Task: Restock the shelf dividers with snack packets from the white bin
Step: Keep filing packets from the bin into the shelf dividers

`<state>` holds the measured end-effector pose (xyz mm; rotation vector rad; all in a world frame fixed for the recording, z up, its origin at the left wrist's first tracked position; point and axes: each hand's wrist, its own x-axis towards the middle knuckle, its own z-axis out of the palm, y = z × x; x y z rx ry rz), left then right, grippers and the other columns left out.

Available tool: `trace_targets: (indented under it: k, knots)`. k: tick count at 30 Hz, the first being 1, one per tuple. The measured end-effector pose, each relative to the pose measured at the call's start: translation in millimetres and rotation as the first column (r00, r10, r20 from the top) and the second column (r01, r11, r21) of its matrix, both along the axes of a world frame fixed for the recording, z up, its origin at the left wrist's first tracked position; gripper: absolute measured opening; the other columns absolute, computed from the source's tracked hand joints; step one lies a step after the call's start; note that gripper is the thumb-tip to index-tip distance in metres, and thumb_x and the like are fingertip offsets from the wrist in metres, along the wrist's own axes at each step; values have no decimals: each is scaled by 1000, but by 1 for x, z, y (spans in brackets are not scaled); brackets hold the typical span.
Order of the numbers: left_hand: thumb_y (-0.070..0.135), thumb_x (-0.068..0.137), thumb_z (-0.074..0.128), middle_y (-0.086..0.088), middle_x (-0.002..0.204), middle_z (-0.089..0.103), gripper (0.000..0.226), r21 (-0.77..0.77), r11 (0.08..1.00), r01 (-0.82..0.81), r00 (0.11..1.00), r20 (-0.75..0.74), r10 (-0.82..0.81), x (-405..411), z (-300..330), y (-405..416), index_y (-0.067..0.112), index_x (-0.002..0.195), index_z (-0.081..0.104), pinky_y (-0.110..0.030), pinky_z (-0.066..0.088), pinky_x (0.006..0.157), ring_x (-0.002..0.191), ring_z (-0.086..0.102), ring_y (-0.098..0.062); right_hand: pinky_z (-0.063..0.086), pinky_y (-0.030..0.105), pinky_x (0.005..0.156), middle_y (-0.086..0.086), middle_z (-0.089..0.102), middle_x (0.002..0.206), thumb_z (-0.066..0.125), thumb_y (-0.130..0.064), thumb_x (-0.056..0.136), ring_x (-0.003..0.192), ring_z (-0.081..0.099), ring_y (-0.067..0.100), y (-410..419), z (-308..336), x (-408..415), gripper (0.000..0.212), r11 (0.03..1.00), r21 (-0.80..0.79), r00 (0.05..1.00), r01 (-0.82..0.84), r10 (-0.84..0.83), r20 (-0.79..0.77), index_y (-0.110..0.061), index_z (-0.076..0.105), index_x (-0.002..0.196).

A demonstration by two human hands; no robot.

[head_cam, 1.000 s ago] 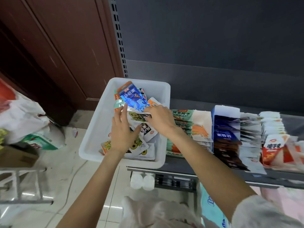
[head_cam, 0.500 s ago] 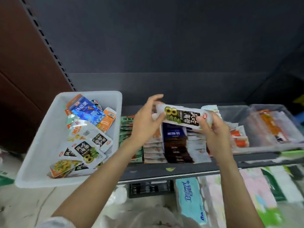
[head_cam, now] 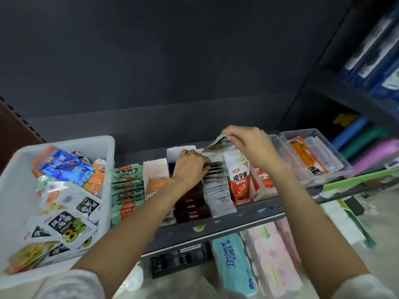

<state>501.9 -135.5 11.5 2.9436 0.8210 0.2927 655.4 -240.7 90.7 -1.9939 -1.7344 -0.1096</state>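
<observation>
While the right hand (head_cam: 251, 145) pinches a snack packet (head_cam: 218, 143) over the back of the shelf dividers (head_cam: 222, 186), the left hand (head_cam: 190, 167) curls its fingers into the packet rows mid-shelf. Loads more packets sit in the white bin (head_cam: 13, 186) at the shelf's left end.
</observation>
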Motion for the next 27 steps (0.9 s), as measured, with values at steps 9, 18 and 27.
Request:
trace_targets:
  k: [9,18,27]
  knots:
    - [26,91,55,2,114,67,26,-74,997,4,993,122,5,-11,-3,-4,25,115,64,-31,47,85,103,60,-20,38,37,80,9,65,104,32,-16,98,93,58,30,54,-51,-16,31,807,-591,980,0,118,161,-20,49,123]
    - [29,88,51,7,107,67,25,-56,990,127,927,362,-98,-61,10,-2,22,106,68,-28,47,88,105,56,-12,33,40,95,0,60,125,45,-15,96,116,51,22,37,-41,-31,31,984,-176,1000,-5,2,-21,-20,55,124]
    - [25,86,52,4,80,66,17,-59,929,-365,705,634,317,-247,15,14,12,89,62,-24,42,68,76,56,-9,54,26,69,-6,70,93,45,-12,92,82,66,5,56,-21,-188,25,896,308,840,-320,419,-345,-13,67,104]
